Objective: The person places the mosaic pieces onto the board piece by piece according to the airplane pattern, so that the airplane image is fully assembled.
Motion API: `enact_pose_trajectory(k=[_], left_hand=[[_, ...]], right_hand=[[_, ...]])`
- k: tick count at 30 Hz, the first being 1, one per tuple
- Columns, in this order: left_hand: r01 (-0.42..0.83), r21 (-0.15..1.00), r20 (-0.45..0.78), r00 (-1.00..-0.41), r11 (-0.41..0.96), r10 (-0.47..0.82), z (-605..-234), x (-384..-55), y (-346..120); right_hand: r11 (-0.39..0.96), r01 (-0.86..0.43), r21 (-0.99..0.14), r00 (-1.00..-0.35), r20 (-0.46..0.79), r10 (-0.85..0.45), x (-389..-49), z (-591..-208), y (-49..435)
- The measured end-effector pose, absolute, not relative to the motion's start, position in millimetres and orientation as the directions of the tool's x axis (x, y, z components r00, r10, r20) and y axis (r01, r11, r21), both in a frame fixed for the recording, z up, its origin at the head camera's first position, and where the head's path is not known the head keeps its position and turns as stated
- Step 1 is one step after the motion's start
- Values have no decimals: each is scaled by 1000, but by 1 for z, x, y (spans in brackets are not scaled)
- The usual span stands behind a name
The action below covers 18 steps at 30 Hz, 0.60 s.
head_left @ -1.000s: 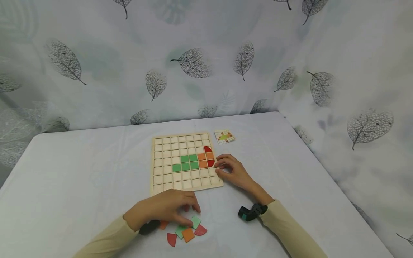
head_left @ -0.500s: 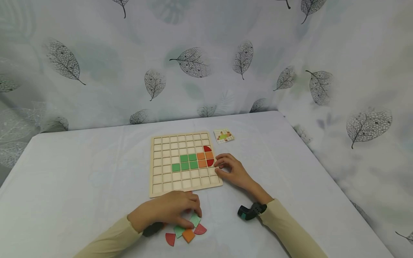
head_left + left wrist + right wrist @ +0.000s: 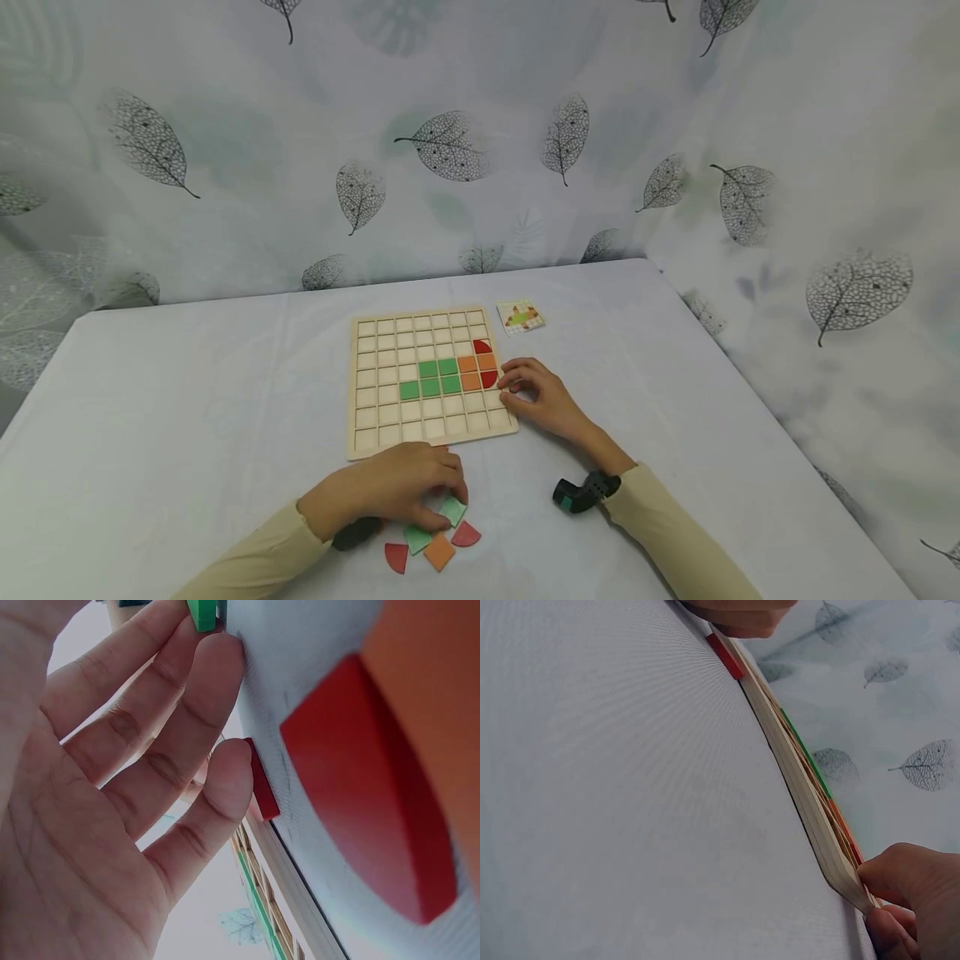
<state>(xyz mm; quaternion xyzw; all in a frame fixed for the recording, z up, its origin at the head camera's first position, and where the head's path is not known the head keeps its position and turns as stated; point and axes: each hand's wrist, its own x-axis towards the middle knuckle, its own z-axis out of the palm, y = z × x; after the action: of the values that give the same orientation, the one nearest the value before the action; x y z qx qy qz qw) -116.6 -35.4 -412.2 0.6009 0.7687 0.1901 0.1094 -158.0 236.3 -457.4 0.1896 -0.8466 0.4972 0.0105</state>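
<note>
At the front edge of the square wooden grid board [image 3: 378, 417] my left hand [image 3: 393, 483] is bent over loose tiles. Its thumb and forefinger pinch a light green square tile [image 3: 453, 511], whose edge shows at the fingertips in the left wrist view as a green tile [image 3: 201, 613]. My right hand [image 3: 543, 404] grips the board's right edge; in the right wrist view its thumb and fingers hold the wooden rim [image 3: 832, 855]. Green tiles [image 3: 430, 387], orange tiles [image 3: 468, 364] and two red quarter-circles [image 3: 488, 379] lie in the grid.
Below my left hand lie another green tile [image 3: 417, 539], an orange tile [image 3: 439, 552] and red quarter-circles [image 3: 397, 557]. A red piece [image 3: 725, 656] lies against the board's front edge. A pattern card [image 3: 521, 317] rests beyond the board's right corner.
My left hand has shifted slightly right, and the green tile at its fingertips has moved a little. The loose orange tile has turned slightly. My right hand stays on the board.
</note>
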Motion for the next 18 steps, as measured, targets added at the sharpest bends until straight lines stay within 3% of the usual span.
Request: enact_pose_trajectory(k=[18], left_hand=[[837,468,89,-366,285,926,-411,-129,-50]], right_hand=[[435,-354,-827,-919,222,-326,-141,-420,224]])
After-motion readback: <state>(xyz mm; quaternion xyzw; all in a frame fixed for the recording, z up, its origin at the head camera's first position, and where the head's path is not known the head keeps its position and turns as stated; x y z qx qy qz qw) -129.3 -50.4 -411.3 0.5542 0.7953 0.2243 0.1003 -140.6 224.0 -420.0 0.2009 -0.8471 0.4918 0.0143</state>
